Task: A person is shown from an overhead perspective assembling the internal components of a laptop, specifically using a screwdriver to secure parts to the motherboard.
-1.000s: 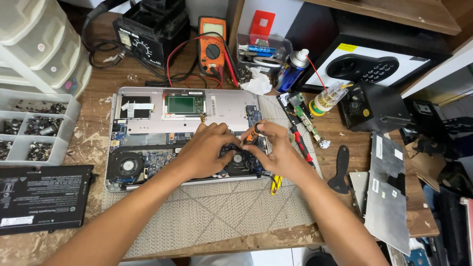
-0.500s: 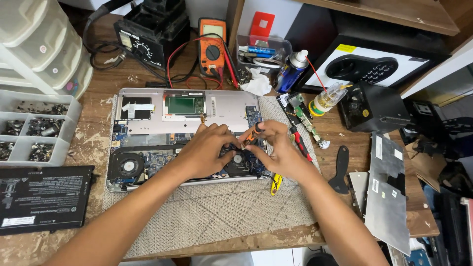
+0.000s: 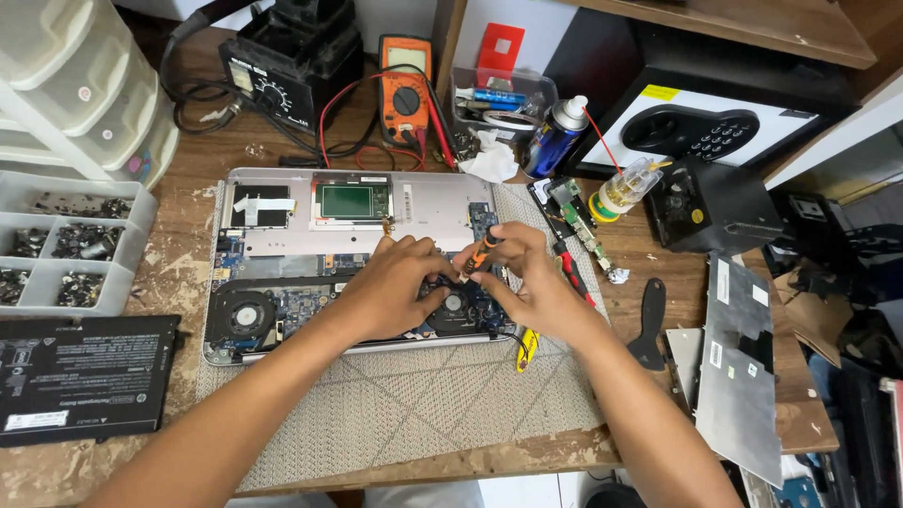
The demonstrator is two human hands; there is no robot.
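An opened silver laptop chassis [image 3: 282, 243] lies on a woven mat [image 3: 404, 414], its circuit board and two fans exposed. My right hand [image 3: 527, 282] grips a small orange-and-black screwdriver [image 3: 482, 250], its tip pointing down at the board near the right fan [image 3: 456, 303]. My left hand [image 3: 390, 287] rests on the board just left of that fan, its fingertips close to the screwdriver tip. The left fan [image 3: 243, 315] is uncovered.
A black laptop battery [image 3: 85, 376] lies at the left, a grey screw tray [image 3: 66, 245] above it. Orange multimeter [image 3: 404, 89], spray can [image 3: 555, 136], glue bottle [image 3: 621, 188], black pry tool [image 3: 649, 325] and a detached keyboard panel [image 3: 738, 367] surround the laptop.
None of the objects have moved. Both hands stay over the right fan area, with only slight shifts of the fingers and screwdriver.
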